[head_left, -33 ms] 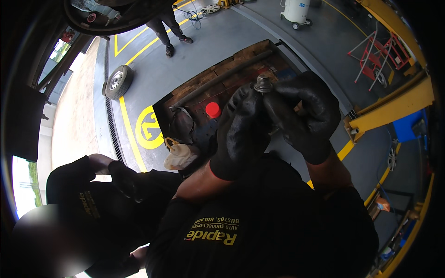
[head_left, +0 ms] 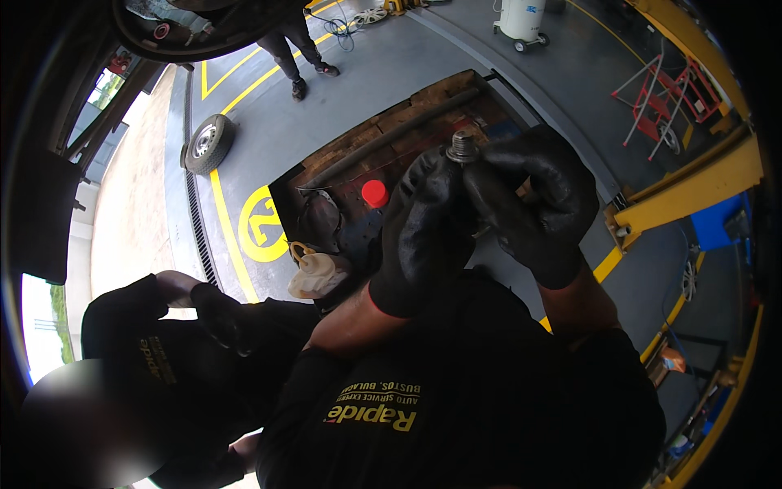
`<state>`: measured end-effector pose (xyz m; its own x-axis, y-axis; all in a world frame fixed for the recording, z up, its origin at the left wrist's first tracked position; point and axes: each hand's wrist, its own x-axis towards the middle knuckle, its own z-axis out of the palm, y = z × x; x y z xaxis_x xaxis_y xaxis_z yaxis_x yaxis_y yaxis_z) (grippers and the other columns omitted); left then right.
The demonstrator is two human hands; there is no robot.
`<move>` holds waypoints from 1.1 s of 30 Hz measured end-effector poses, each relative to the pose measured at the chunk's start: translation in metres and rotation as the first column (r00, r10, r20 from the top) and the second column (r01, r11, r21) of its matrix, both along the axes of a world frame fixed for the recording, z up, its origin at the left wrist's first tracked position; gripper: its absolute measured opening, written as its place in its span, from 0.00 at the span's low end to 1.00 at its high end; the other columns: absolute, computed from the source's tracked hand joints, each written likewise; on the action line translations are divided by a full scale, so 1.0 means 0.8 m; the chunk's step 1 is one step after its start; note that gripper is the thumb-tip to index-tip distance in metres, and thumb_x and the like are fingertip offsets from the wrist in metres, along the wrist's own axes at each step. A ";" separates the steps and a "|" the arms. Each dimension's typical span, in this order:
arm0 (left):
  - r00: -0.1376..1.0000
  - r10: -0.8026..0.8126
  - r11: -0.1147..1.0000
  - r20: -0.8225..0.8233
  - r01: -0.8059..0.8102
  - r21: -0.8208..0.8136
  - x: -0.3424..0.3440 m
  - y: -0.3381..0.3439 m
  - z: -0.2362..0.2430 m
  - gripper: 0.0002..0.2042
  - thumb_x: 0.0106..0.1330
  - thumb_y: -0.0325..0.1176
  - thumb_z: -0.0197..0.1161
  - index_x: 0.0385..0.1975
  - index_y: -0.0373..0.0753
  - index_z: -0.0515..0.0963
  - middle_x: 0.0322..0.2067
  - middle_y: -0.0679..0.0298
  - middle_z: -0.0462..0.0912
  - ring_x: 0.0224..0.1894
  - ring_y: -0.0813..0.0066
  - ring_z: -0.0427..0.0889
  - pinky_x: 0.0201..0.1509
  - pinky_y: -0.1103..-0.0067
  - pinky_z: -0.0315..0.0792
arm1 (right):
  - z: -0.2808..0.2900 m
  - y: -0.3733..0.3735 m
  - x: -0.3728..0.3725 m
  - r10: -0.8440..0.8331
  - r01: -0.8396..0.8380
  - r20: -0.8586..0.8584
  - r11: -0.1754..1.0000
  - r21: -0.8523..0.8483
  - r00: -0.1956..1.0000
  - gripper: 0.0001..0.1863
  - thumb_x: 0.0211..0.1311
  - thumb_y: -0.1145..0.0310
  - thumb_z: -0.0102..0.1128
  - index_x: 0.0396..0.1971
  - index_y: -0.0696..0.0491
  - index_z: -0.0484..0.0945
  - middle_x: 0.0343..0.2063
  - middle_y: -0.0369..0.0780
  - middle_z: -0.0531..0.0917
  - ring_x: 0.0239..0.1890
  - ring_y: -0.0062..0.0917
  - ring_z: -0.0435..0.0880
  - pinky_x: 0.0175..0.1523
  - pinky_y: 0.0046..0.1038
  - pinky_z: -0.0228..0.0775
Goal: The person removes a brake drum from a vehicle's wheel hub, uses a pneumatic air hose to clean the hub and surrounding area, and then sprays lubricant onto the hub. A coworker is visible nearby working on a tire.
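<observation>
In black gloves, both my hands are raised together in front of my chest. A short metal bolt (head_left: pixel 463 147) with coarse threads and a wider collar sticks up between them, thread end upward. My left hand (head_left: pixel 419 220) is closed, its fingertips pinching the bolt's lower part from the left. The fingers of my right hand (head_left: pixel 542 200) are curled and pressed at the bolt's base from the other side. The bolt's lower end is hidden behind the gloves. Below them lies a cart tray (head_left: pixel 358 140) with a red cap (head_left: pixel 375 194) and a whitish plastic container (head_left: pixel 316 273).
A co-worker in a black shirt (head_left: pixel 204 350) stands close on my left, gloved hand near the tray. Dark vehicle parts (head_left: pixel 187 33) hang overhead. A wheel (head_left: pixel 209 144) lies on the floor, another person's legs (head_left: pixel 293 53) beyond. At right are a yellow lift arm (head_left: pixel 692 191) and red trolley (head_left: pixel 672 106).
</observation>
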<state>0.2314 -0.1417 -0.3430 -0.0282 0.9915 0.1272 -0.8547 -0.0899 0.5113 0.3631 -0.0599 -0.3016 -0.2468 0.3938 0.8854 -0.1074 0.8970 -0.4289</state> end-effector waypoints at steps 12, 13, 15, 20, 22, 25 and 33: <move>0.992 0.065 0.977 -0.109 -0.041 0.209 -0.013 0.018 -0.024 0.21 0.84 0.45 0.50 0.68 0.40 0.71 0.62 0.53 0.78 0.64 0.58 0.80 0.70 0.59 0.74 | -0.010 0.013 -0.006 0.025 -0.025 0.013 1.000 0.008 1.000 0.16 0.57 0.78 0.79 0.44 0.57 0.84 0.36 0.40 0.88 0.37 0.22 0.91 0.38 0.23 0.82; 0.994 0.060 0.972 -0.088 -0.038 0.230 -0.013 0.019 -0.024 0.21 0.84 0.44 0.50 0.68 0.39 0.71 0.62 0.53 0.78 0.64 0.58 0.80 0.70 0.59 0.74 | -0.010 0.012 -0.006 0.026 -0.026 0.015 1.000 -0.003 1.000 0.16 0.57 0.78 0.79 0.44 0.57 0.84 0.36 0.40 0.88 0.38 0.23 0.91 0.39 0.23 0.82; 0.998 0.040 0.956 -0.049 -0.024 0.292 -0.016 0.022 -0.025 0.20 0.84 0.42 0.51 0.67 0.38 0.71 0.62 0.53 0.79 0.64 0.59 0.80 0.70 0.59 0.74 | -0.009 0.011 -0.007 0.027 -0.027 0.009 1.000 -0.012 1.000 0.16 0.57 0.78 0.79 0.45 0.57 0.84 0.37 0.40 0.88 0.37 0.23 0.91 0.39 0.23 0.82; 0.951 0.209 0.935 -0.229 -0.126 0.330 -0.029 0.018 -0.034 0.19 0.84 0.38 0.49 0.67 0.36 0.72 0.62 0.54 0.79 0.63 0.61 0.80 0.70 0.63 0.74 | -0.015 0.009 -0.011 0.083 -0.089 -0.062 0.992 -0.090 0.995 0.15 0.58 0.78 0.78 0.45 0.57 0.84 0.35 0.40 0.88 0.38 0.23 0.91 0.40 0.25 0.82; 0.880 0.342 0.921 -0.330 -0.244 0.303 -0.031 0.013 -0.036 0.18 0.84 0.37 0.47 0.65 0.34 0.72 0.61 0.55 0.80 0.62 0.63 0.81 0.68 0.65 0.75 | -0.019 0.008 -0.011 0.042 -0.040 0.024 0.995 -0.089 0.999 0.14 0.61 0.74 0.77 0.46 0.56 0.84 0.37 0.40 0.88 0.39 0.26 0.90 0.42 0.28 0.82; 0.861 0.390 0.908 -0.325 -0.300 0.292 -0.035 0.014 -0.043 0.20 0.84 0.40 0.46 0.64 0.31 0.73 0.58 0.54 0.82 0.60 0.63 0.82 0.68 0.68 0.74 | -0.027 0.011 -0.007 0.030 -0.025 0.072 0.997 -0.078 0.997 0.09 0.65 0.64 0.73 0.39 0.52 0.85 0.35 0.40 0.85 0.37 0.34 0.88 0.44 0.35 0.81; 0.179 0.539 0.768 -0.823 -0.505 0.393 -0.077 0.013 -0.110 0.17 0.75 0.33 0.63 0.57 0.29 0.77 0.52 0.52 0.84 0.53 0.63 0.85 0.57 0.70 0.79 | -0.041 -0.017 0.004 -0.050 0.059 0.109 0.995 -0.075 0.993 0.09 0.66 0.60 0.70 0.37 0.50 0.83 0.31 0.39 0.83 0.33 0.36 0.86 0.37 0.37 0.78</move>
<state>0.1700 -0.1309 -0.4308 -0.3989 0.7904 0.4650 0.3238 -0.3530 0.8778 0.3663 -0.0735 -0.3341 -0.3148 0.4758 0.8213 -0.0089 0.8638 -0.5038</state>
